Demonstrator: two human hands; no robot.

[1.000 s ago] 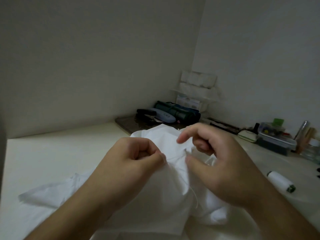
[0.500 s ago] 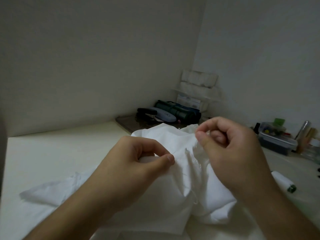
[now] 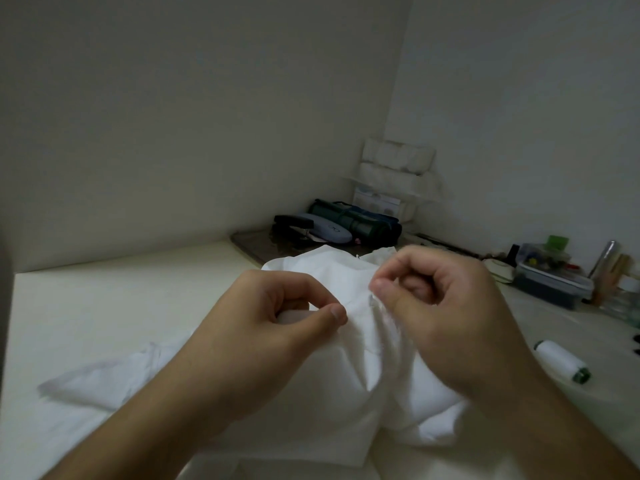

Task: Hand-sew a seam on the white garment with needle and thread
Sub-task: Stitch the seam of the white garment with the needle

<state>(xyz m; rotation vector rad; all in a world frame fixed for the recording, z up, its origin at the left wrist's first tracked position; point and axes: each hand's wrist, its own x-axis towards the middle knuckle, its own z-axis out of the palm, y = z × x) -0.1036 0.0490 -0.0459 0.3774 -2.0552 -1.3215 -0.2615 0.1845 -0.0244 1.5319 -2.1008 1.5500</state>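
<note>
The white garment (image 3: 349,386) lies bunched on the cream table (image 3: 104,306) in front of me. My left hand (image 3: 273,334) pinches a raised fold of the cloth between thumb and curled fingers. My right hand (image 3: 440,306) is curled just right of it, thumb and forefinger pinched together at the fold's ridge. The needle itself is too small to make out between those fingertips. A faint thread runs down the cloth below the right hand. A white thread spool (image 3: 561,365) with a green end lies on the table to the right.
At the back corner sit a dark tray (image 3: 256,247) with a black stapler (image 3: 294,223), a grey case (image 3: 329,230) and a green rolled pouch (image 3: 356,223). A clear box of small items (image 3: 550,278) and several jars line the right wall.
My right hand rose from the seam, closed its thumb and forefinger together and drew up and to the right. My left hand kept its hold on the fold, thumb now extended.
</note>
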